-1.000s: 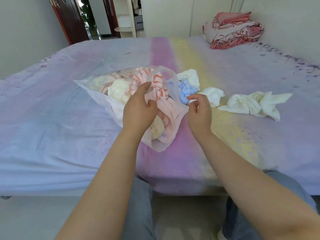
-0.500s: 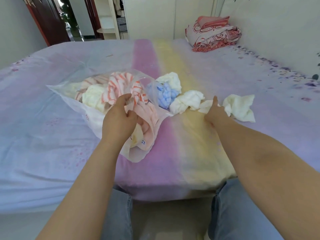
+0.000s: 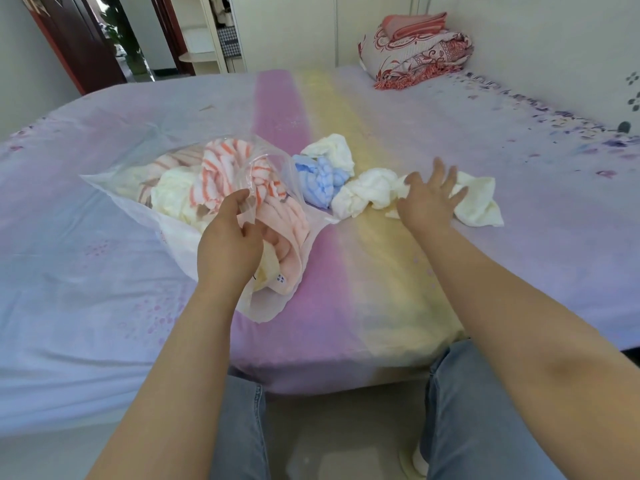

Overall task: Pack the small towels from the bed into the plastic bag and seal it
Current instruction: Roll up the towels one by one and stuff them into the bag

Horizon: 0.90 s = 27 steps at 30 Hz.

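Nearest, left hand point(image 3: 230, 242) pinching the plastic bag point(image 3: 180, 233) rim over packed towels, beyond and right of the bag right hand point(image 3: 427, 199) spread above loose white towels point(image 3: 478, 202), blue towel point(image 3: 320, 180) farther: slack rim risking collapse, blocking entry.

bag point(image 3: 138, 188) on bed point(image 3: 398, 271) | loose towels point(image 3: 367, 192) right of bag

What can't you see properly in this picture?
- Head view: the right hand covers part of the white towels, so how many lie there is unclear.
- The left hand hides the bag mouth, so any seal is hidden.
- Towels deep inside the bag are covered by others.
- The bed runs off both side edges.
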Each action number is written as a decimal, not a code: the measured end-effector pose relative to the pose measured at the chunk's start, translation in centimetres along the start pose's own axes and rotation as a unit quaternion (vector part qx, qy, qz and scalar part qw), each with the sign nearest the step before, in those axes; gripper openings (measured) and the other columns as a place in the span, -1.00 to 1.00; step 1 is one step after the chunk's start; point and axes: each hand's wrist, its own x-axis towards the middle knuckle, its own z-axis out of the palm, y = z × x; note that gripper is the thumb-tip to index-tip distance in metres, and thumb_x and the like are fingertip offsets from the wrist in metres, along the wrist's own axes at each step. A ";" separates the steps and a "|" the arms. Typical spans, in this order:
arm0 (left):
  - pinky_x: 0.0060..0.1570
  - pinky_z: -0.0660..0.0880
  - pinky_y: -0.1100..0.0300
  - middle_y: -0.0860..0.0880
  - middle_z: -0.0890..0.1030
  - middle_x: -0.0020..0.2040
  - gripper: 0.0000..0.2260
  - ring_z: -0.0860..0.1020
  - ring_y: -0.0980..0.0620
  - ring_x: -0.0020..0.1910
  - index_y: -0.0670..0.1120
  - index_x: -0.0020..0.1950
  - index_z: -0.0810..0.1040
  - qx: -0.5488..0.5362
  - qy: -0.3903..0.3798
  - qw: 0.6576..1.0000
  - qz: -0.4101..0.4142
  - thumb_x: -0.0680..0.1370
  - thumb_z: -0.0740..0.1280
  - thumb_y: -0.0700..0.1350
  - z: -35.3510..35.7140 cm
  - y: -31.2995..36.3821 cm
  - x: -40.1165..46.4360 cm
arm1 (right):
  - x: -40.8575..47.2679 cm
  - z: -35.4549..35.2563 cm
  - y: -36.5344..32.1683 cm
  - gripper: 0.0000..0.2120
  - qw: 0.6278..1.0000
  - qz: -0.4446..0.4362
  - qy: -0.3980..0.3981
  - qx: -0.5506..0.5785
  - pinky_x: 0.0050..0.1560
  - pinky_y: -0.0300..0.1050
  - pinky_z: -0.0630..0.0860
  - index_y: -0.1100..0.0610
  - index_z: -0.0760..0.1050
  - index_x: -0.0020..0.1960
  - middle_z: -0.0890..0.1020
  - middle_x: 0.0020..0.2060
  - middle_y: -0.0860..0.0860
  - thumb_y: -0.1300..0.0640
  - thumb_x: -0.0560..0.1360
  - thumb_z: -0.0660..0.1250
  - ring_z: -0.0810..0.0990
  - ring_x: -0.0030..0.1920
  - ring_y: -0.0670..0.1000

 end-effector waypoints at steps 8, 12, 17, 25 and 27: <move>-0.05 0.50 0.02 0.05 0.58 0.21 -0.51 0.57 -0.12 -0.10 0.09 0.40 0.37 0.001 0.007 1.000 -0.010 0.52 0.15 -0.26 0.7 0.3 0.2 | 0.8 2.5 4.8 -0.49 0.972 0.164 -0.153 0.065 0.35 0.27 0.16 0.12 0.33 0.38 0.21 0.46 0.25 -0.10 0.52 0.23 0.23 0.39 0.34; -0.10 0.46 0.06 0.00 0.62 0.14 -0.52 0.57 -0.13 -0.07 0.10 0.41 0.36 0.007 0.014 1.000 -0.008 0.53 0.14 -0.25 1.1 0.0 0.0 | -0.7 2.3 4.4 -0.69 0.973 0.106 -0.076 0.188 0.05 0.03 0.39 0.17 0.42 0.14 0.57 0.06 0.18 0.02 0.48 0.26 0.52 0.09 0.22; -0.13 0.39 0.12 0.04 0.60 0.20 -0.51 0.55 -0.08 -0.06 0.08 0.42 0.37 0.004 0.031 1.000 0.004 0.53 0.13 -0.26 1.3 -0.1 -0.4 | -6.0 -0.5 -0.6 -0.84 0.953 -0.025 -0.142 0.267 -0.30 -0.13 0.33 0.11 0.41 -0.16 0.52 -0.31 -0.03 0.02 0.37 0.26 0.55 -0.20 0.06; -0.13 0.47 0.11 0.28 0.50 0.13 -0.49 0.53 0.01 -0.20 0.11 0.38 0.39 -0.031 0.037 0.999 0.023 0.51 0.11 -0.31 0.0 -0.2 -0.8 | -7.0 -1.5 -2.8 -0.41 0.988 -0.012 -0.119 0.102 0.17 0.08 0.34 0.10 0.26 0.32 0.50 0.20 0.12 -0.16 0.42 0.32 0.45 0.23 0.17; -0.11 0.48 0.13 0.30 0.52 0.22 -0.49 0.52 0.08 -0.22 0.11 0.37 0.40 -0.040 0.043 0.998 0.031 0.50 0.11 -0.32 -0.5 -0.4 -0.8 | -5.9 0.0 -1.9 -0.21 0.969 0.014 -0.227 0.100 0.36 0.14 0.22 -0.02 0.29 0.40 0.23 0.46 0.12 -0.42 0.31 0.31 0.22 0.45 0.18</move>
